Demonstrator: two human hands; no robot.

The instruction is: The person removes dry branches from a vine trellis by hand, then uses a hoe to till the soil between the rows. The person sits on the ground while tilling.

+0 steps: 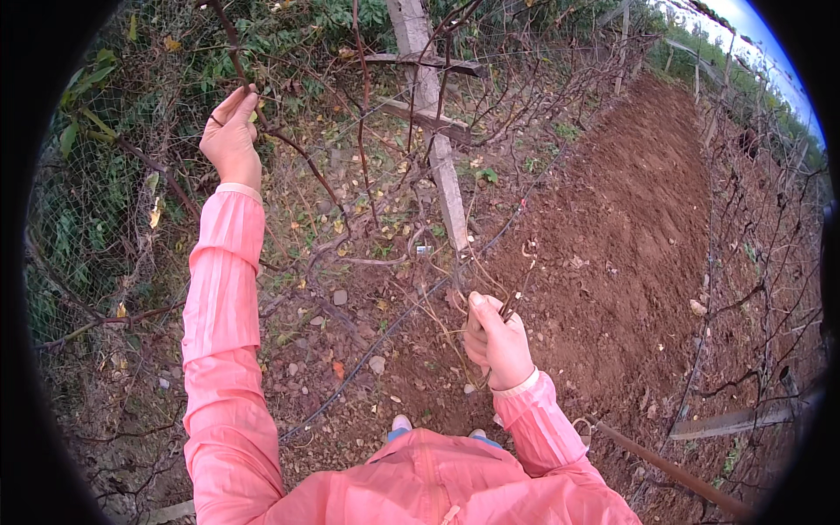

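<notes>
My left hand [231, 134] is raised at the upper left, its thumb and fingers pinched on a brown vine cane [231, 41]. That cane runs down past my hand and branches [305, 157] toward the middle. Low in front of my body, my right hand [497, 342] is closed around a small bundle of thin, dry stems [508, 305], whose loose ends stick out on both sides of the fist. Between my hands stands a pale concrete post [430, 98] with two wooden crosspieces [426, 120] and bare vines around it.
A dark drip hose [387, 335] crosses the ground diagonally. Wire netting and green shrubs [85, 216] line the left. Tilled brown soil [630, 216] stretches to the right, beside another row of bare vines [761, 289]. A rusty pole [669, 464] slants at lower right.
</notes>
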